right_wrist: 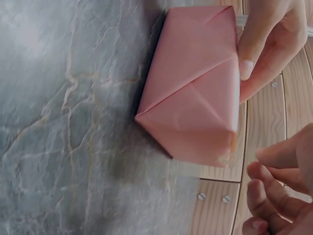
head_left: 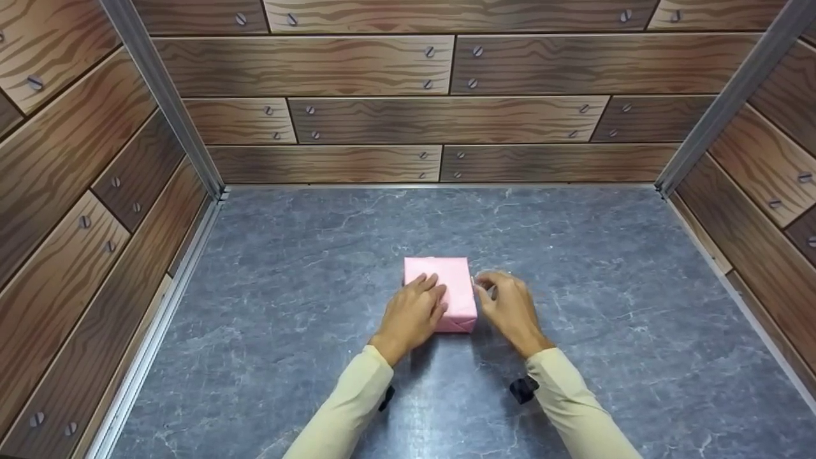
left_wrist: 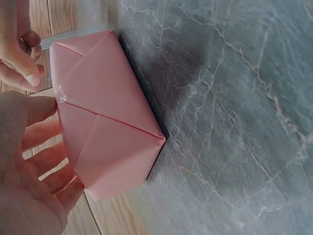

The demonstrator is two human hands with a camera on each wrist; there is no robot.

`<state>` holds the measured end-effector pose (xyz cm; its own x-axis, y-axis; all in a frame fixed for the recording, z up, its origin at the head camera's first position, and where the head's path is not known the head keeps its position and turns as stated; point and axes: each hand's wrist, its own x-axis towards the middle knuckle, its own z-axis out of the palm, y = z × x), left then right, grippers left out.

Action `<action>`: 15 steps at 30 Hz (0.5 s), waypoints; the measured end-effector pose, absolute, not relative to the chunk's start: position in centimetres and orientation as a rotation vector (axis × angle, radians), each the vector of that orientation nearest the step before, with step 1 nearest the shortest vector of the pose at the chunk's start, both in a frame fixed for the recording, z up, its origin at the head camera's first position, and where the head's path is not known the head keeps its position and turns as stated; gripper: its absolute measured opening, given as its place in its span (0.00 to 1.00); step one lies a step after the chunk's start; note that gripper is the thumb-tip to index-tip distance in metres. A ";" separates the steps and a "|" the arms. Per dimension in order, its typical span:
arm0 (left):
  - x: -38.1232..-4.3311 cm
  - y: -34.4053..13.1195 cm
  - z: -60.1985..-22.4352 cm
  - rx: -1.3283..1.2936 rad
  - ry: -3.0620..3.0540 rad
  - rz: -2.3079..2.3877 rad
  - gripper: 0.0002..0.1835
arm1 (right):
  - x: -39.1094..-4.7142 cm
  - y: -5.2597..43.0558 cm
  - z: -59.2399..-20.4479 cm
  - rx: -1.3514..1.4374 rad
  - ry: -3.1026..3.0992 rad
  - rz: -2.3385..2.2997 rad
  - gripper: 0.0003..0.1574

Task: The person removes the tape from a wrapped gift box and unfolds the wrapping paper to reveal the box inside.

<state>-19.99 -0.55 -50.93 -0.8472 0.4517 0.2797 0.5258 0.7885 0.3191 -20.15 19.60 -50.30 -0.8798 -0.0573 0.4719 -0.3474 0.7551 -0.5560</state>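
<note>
Pink box [head_left: 455,284]: left hand [head_left: 413,312] lay on top, fingers apart; right hand [head_left: 510,309] curled beside right edge, couldn't tell if pinching. Light, steady pressure probably suited the folds [right_wrist: 190,84].

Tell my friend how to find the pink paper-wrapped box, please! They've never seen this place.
Look for the blue-grey marbled surface with brown wood-patterned walls around it. Near its middle, the pink paper-wrapped box sits beneath the fingers of a bare left hand and beside a bare right hand. Unlike everything around it, it's pink, with diagonal folds.
</note>
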 end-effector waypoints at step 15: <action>-20.0 -0.3 -51.4 -0.769 -2.720 -0.472 0.18 | -19.3 18.5 -49.8 0.605 -2.697 0.881 0.10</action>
